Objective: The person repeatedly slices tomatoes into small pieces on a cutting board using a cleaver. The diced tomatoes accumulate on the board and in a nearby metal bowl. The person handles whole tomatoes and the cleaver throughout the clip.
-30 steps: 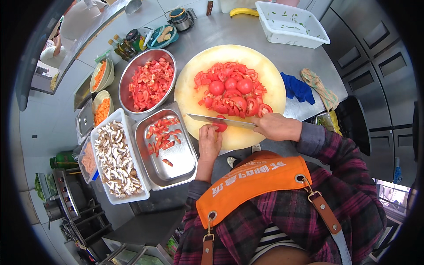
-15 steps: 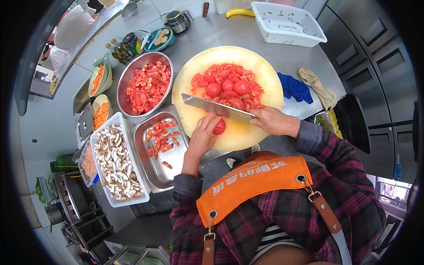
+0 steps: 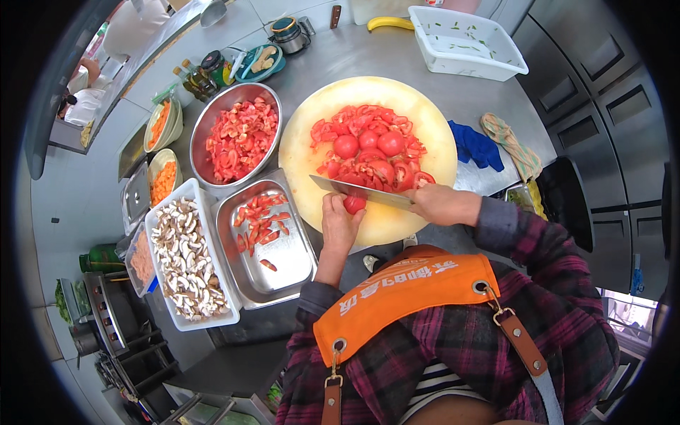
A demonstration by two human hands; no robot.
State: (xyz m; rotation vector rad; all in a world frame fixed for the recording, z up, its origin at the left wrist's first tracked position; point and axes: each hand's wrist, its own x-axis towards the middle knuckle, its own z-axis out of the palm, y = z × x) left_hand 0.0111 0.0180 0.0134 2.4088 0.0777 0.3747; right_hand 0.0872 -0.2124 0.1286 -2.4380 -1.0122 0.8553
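Observation:
My right hand [image 3: 445, 205] is wrapped round the handle of a cleaver [image 3: 363, 191], its blade pointing left across the near part of a round, pale yellow chopping board [image 3: 301, 142]. My left hand [image 3: 341, 223] grips a red tomato [image 3: 355, 205] on the board with its fingertips, right beside the blade. The blade lies against or just above that tomato's far side; I cannot tell which. Beyond the cleaver is a heap of cut tomato [image 3: 368, 142], with a few rounded halves lying on top.
Left of the board stand a steel bowl [image 3: 195, 134] of chopped tomato, a steel tray [image 3: 290, 265] with red slices and a white tub [image 3: 191, 327] of sliced mushrooms. A white bin [image 3: 471, 65] and a banana [image 3: 389, 23] are at the back, a blue cloth [image 3: 476, 145] at right.
The cleaver has come nearer to me and down to the tomato. My left hand has shifted a little right and nearer, still on the tomato.

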